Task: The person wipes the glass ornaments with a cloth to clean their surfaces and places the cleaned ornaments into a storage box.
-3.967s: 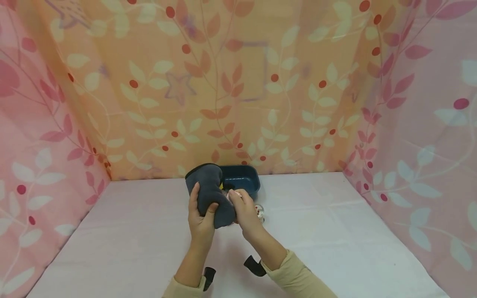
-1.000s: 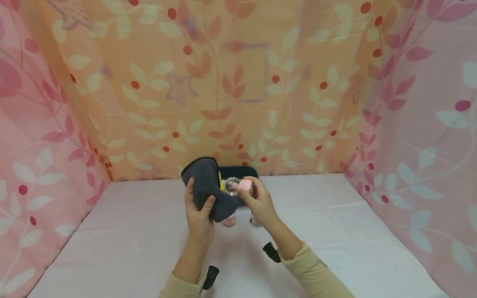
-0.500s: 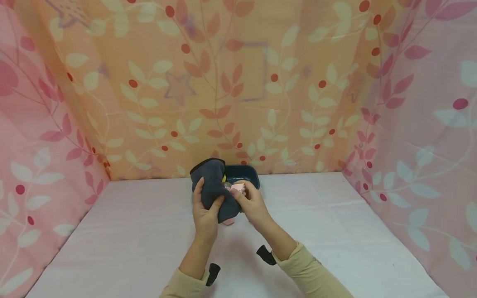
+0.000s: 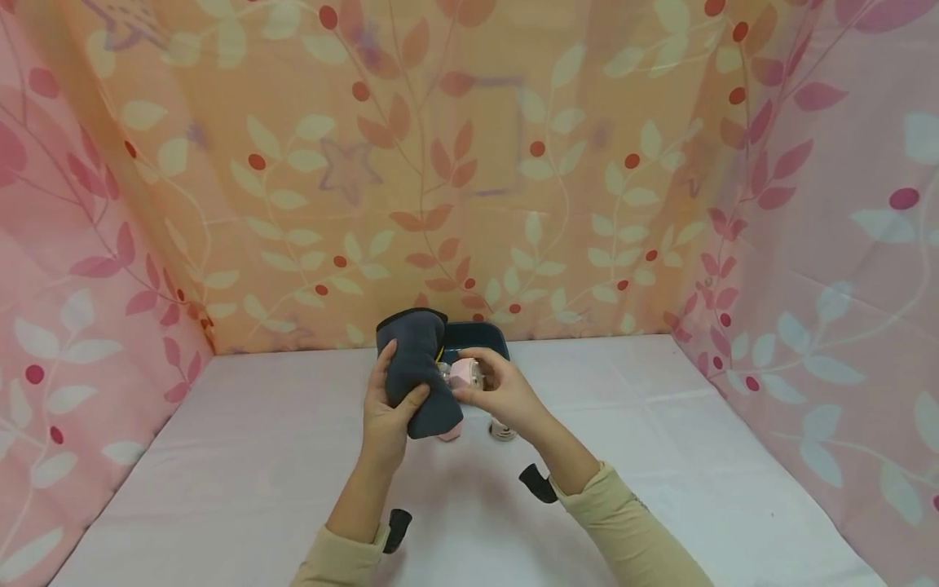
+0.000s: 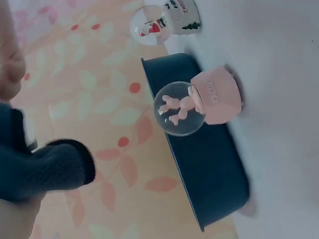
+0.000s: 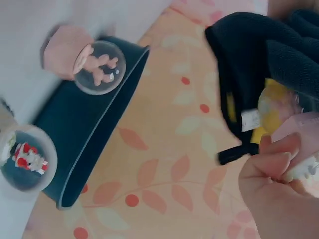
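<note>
My left hand grips a dark blue-grey fleece piece with black edging, thumb on its front. My right hand holds the pink base of a snow globe between thumb and fingers, its clear ball toward the fleece. In the right wrist view that ball sits against the yellow inner side of the fleece, partly hidden by its folds. Below the hands, a pink snow globe with a cactus figure and a white-based Christmas snow globe stand on the table.
A dark blue rectangular tub stands behind the two standing globes, near the back edge of the white-covered table. Leaf-patterned curtains rise behind it and at both sides.
One second ago the held globe was apart from the fleece, its ball fully visible; it has since come left, into the fleece. Over the last half second the left hand has shifted slightly left.
</note>
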Demonstrator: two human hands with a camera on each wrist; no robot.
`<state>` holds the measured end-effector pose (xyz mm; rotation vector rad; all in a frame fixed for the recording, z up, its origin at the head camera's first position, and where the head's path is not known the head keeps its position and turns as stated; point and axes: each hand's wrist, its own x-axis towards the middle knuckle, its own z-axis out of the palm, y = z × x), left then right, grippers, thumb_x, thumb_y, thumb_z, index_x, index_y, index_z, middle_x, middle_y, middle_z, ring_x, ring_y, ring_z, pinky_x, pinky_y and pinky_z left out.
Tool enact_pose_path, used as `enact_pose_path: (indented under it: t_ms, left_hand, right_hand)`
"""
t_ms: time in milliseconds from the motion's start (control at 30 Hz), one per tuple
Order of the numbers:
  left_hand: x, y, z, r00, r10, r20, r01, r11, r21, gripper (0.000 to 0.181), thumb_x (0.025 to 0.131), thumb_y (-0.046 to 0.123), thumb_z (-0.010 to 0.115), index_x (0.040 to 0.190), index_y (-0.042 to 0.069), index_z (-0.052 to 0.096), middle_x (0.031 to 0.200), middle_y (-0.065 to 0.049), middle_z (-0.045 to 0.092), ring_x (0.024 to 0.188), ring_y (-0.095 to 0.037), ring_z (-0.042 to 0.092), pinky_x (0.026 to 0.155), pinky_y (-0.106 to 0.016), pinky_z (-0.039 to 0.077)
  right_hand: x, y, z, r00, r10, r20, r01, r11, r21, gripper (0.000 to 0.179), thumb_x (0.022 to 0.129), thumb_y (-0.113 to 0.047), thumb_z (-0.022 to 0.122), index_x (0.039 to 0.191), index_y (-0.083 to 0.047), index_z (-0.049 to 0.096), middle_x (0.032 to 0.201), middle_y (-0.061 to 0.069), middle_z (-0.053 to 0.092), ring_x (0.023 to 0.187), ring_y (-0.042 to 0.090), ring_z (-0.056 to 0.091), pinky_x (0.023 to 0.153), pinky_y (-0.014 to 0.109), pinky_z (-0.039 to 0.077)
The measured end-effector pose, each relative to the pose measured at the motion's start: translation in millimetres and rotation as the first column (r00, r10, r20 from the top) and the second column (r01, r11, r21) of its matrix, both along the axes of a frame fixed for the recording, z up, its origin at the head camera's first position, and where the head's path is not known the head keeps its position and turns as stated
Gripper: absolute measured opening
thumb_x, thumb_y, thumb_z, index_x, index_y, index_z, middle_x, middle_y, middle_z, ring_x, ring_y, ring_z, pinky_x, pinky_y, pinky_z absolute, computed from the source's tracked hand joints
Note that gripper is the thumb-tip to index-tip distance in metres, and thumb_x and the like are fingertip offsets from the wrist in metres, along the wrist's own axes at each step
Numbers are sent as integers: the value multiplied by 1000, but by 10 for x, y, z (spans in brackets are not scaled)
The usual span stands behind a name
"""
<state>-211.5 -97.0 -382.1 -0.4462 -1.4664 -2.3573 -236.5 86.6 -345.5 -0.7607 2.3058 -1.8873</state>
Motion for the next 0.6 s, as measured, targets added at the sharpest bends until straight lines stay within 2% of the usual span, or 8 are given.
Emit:
enact_pose_path:
  t_ms: [100,200,300,400,500,600]
  left_hand:
    - [-22,11,9,995,-95,15,95,995,36,73,92,1,61,153,19,24,144,-12,29,104,-17,57,83,-24,51]
    - [-44,50,0,989,-132,67,123,985,118,74,94,3,55,155,17,17,151,-7,22,101,-15,56,80,-23,51]
    - [-50,94,-18,987,-104,124,84,984,159,70,94,2,52,153,16,18,153,-5,20,102,-15,57,80,-23,52]
    - [-50,120,-33,985,-38,166,10,985,171,65,93,-1,53,150,15,25,148,-6,25,106,-16,56,81,-23,52]
    - [-61,120,-37,984,22,176,-51,985,165,61,94,-4,52,147,15,29,144,-9,30,109,-18,54,81,-25,53]
    - [-75,100,-27,984,31,174,-63,981,183,59,95,-5,50,147,14,29,145,-9,31,110,-20,54,81,-26,53]
  right_hand:
    - [2,-20,31,1000,29,7,-29,998,-50,55,89,-3,68,137,4,41,121,21,55,92,18,58,75,24,51]
    - [4,-72,17,1000,4,-7,-5,996,-90,55,89,-2,67,136,5,41,118,20,56,90,16,58,72,22,51]
    - [9,-128,-20,999,-47,-21,45,994,-96,54,88,-4,69,135,4,43,108,17,58,84,15,57,70,22,50]
    - [23,-158,-66,996,-87,-13,85,991,-105,52,88,-7,70,134,3,47,102,14,59,81,15,56,70,22,50]
    - [25,-152,-108,998,-69,12,70,987,-148,51,89,-7,69,134,3,48,102,12,59,84,17,57,73,23,51]
    - [12,-116,-147,999,-29,46,37,980,-196,54,90,-12,69,137,2,46,106,12,59,89,17,57,79,24,52]
